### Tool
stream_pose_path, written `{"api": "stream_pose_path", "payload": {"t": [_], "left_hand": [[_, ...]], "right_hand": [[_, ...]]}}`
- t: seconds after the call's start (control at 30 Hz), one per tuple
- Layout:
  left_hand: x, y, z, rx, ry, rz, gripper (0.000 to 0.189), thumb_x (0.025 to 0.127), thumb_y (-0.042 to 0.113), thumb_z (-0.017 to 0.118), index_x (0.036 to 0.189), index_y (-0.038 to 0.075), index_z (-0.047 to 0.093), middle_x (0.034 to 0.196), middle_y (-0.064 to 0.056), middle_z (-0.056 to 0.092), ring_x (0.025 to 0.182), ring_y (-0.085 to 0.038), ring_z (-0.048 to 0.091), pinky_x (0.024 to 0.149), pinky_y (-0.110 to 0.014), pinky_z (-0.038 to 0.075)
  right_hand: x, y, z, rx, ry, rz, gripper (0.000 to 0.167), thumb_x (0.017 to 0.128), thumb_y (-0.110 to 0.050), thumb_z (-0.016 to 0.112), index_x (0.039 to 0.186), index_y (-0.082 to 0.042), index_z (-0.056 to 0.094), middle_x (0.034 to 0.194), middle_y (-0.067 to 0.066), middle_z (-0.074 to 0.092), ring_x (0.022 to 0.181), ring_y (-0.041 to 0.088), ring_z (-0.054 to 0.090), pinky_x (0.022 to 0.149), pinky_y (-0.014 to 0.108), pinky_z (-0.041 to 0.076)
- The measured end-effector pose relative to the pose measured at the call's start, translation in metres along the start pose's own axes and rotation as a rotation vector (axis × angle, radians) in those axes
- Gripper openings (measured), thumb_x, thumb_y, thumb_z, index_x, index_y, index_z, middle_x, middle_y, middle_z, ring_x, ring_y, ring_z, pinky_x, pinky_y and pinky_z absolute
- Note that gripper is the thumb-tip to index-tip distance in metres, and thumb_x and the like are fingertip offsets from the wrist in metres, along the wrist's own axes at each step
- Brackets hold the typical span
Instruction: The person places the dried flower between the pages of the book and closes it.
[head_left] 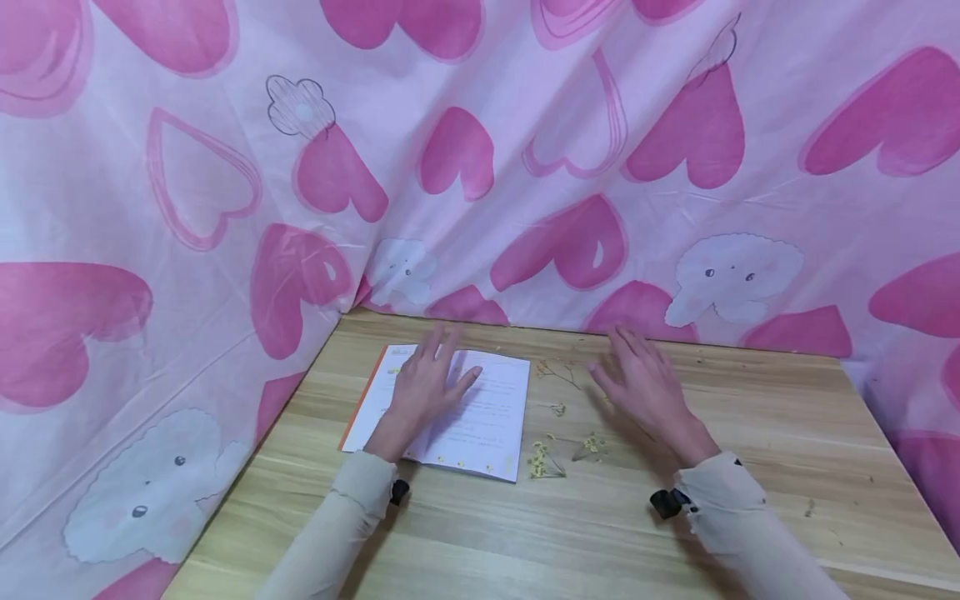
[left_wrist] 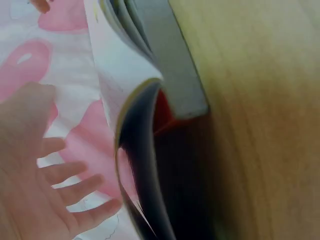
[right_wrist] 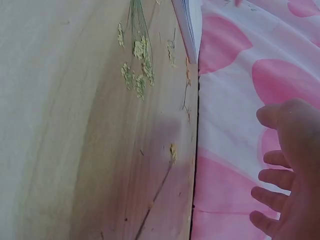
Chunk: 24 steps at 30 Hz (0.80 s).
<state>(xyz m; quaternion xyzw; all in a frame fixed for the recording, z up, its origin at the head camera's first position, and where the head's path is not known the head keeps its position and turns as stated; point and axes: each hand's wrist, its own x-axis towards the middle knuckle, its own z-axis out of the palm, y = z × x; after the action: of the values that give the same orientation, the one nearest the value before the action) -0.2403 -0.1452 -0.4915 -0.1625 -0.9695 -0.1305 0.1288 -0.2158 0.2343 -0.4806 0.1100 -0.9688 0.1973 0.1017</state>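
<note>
An open book (head_left: 491, 417) with printed white pages and an orange edge lies at the left of the wooden table. My left hand (head_left: 427, 383) hovers over its left part, fingers spread and holding nothing. In the left wrist view, the page block (left_wrist: 175, 60) stands out beside a curled page. To the right of the book lie dried flower sprigs (head_left: 537, 462) with small yellowish heads. My right hand (head_left: 645, 387) is held above the table right of them, fingers extended, nothing in it. Below it in the right wrist view is a thin stem (right_wrist: 159, 192) with one yellow head.
Beyond the book and sprigs, a pink curtain (head_left: 457, 233) with hearts hangs along the back and left table edges. A brown branching twig (head_left: 558, 372) lies near the book's far right corner. Small plant crumbs (head_left: 810, 508) dot the right of the wooden table (head_left: 525, 550).
</note>
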Motion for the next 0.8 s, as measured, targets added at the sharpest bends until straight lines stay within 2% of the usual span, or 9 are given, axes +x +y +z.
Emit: {"api": "stream_pose_path", "payload": {"t": [0.13, 0.23, 0.33, 0.43, 0.5, 0.63, 0.73, 0.8], "left_hand": [[-0.010, -0.003, 0.001, -0.013, -0.040, 0.005, 0.066, 0.102, 0.048, 0.071, 0.158, 0.018, 0.054, 0.156, -0.018, 0.061, 0.137, -0.042, 0.064, 0.092, -0.062, 0.062], [-0.019, -0.006, 0.000, -0.002, -0.112, -0.017, 0.053, 0.101, 0.042, 0.073, 0.147, 0.017, 0.065, 0.152, -0.015, 0.065, 0.135, -0.040, 0.066, 0.093, -0.061, 0.062], [-0.026, -0.010, -0.001, 0.001, -0.202, -0.036, 0.055, 0.102, 0.048, 0.070, 0.148, 0.019, 0.064, 0.158, -0.013, 0.061, 0.143, -0.038, 0.061, 0.101, -0.061, 0.059], [-0.032, -0.013, -0.003, -0.025, -0.297, -0.042, 0.069, 0.102, 0.059, 0.066, 0.158, 0.019, 0.055, 0.169, -0.012, 0.049, 0.155, -0.036, 0.049, 0.114, -0.060, 0.051], [-0.034, -0.014, -0.003, -0.045, -0.338, -0.037, 0.078, 0.102, 0.063, 0.065, 0.163, 0.018, 0.048, 0.173, -0.013, 0.042, 0.160, -0.036, 0.042, 0.120, -0.060, 0.046], [-0.038, -0.015, -0.001, -0.070, -0.335, -0.025, 0.083, 0.102, 0.063, 0.065, 0.166, 0.015, 0.044, 0.175, -0.014, 0.038, 0.162, -0.038, 0.037, 0.124, -0.059, 0.043], [-0.041, -0.016, 0.002, -0.082, -0.310, -0.024, 0.082, 0.102, 0.061, 0.066, 0.165, 0.014, 0.044, 0.174, -0.016, 0.039, 0.161, -0.039, 0.038, 0.123, -0.059, 0.044], [-0.042, -0.016, 0.003, -0.089, -0.299, -0.026, 0.082, 0.102, 0.060, 0.068, 0.165, 0.013, 0.045, 0.174, -0.016, 0.040, 0.161, -0.039, 0.039, 0.122, -0.060, 0.044]], "right_hand": [[0.000, -0.002, 0.004, 0.023, 0.019, 0.007, 0.073, 0.108, -0.045, 0.062, 0.168, -0.010, 0.038, 0.172, 0.022, 0.039, 0.155, 0.050, 0.041, 0.122, 0.077, 0.031], [0.000, -0.005, 0.009, 0.031, 0.007, 0.018, 0.067, 0.108, -0.038, 0.064, 0.166, -0.013, 0.042, 0.165, 0.023, 0.049, 0.149, 0.051, 0.048, 0.120, 0.075, 0.035], [-0.002, -0.008, 0.014, 0.047, -0.019, 0.033, 0.060, 0.108, -0.034, 0.065, 0.161, -0.013, 0.049, 0.158, 0.023, 0.058, 0.147, 0.051, 0.050, 0.121, 0.075, 0.033], [-0.003, -0.012, 0.020, 0.050, -0.038, 0.031, 0.049, 0.108, -0.031, 0.065, 0.152, -0.010, 0.059, 0.144, 0.020, 0.069, 0.140, 0.048, 0.058, 0.121, 0.074, 0.033], [-0.002, -0.014, 0.025, 0.049, -0.041, 0.024, 0.041, 0.106, -0.028, 0.067, 0.142, -0.007, 0.066, 0.131, 0.017, 0.076, 0.130, 0.045, 0.065, 0.118, 0.072, 0.036], [0.000, -0.017, 0.037, 0.028, -0.048, 0.016, 0.022, 0.100, -0.023, 0.073, 0.117, -0.008, 0.074, 0.104, 0.009, 0.077, 0.106, 0.034, 0.071, 0.104, 0.064, 0.044], [0.001, -0.018, 0.043, 0.013, -0.052, 0.016, 0.012, 0.096, -0.020, 0.077, 0.103, -0.011, 0.075, 0.095, 0.005, 0.074, 0.098, 0.029, 0.070, 0.098, 0.060, 0.045], [0.002, -0.018, 0.046, 0.016, -0.056, 0.022, 0.008, 0.095, -0.018, 0.078, 0.100, -0.011, 0.076, 0.095, 0.004, 0.076, 0.097, 0.028, 0.072, 0.098, 0.060, 0.044]]}}
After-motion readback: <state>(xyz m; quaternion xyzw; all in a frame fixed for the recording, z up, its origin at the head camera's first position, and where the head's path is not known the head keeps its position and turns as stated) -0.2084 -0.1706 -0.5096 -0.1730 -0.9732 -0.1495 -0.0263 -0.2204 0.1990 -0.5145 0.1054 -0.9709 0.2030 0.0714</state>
